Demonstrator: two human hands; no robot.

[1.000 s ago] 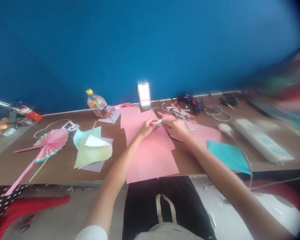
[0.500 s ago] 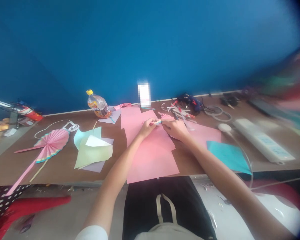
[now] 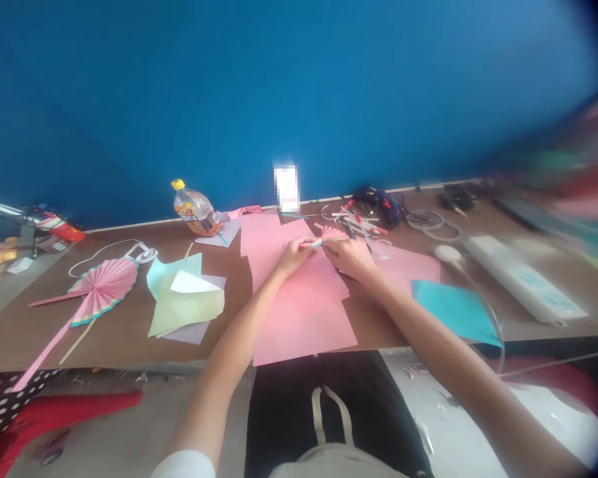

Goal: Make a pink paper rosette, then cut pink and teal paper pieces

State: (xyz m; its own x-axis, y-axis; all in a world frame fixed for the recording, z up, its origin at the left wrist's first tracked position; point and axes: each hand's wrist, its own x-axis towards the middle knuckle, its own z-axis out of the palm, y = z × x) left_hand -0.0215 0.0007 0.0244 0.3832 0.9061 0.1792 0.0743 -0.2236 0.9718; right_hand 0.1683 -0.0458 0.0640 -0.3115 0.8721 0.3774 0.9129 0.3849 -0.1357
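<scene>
A small pleated pink paper fan [image 3: 333, 232] with a blue and yellow edge is pinched between both hands, above the pink paper sheets [image 3: 303, 325]. My left hand [image 3: 298, 254] is closed on its left end, near the striped edge. My right hand [image 3: 349, 253] grips the folds from the right side, fingers pressed together. The fingers cover much of the folded part. At the left of the table lies a finished-looking pink pleated fan [image 3: 102, 287] with two pink strips and a thin stick.
Left of the pink sheets are loose pale-green papers [image 3: 187, 309] and a drink bottle [image 3: 197, 209]. A blurred white upright object [image 3: 286, 189] stands by the wall. Rightward lie paper scraps [image 3: 361, 222], a blue sheet [image 3: 456, 312], a white power strip [image 3: 525, 279] and cables.
Both hands stay at nearly the same spot, still on the pleated paper. The right hand has shifted very slightly; nothing else visibly differs.
</scene>
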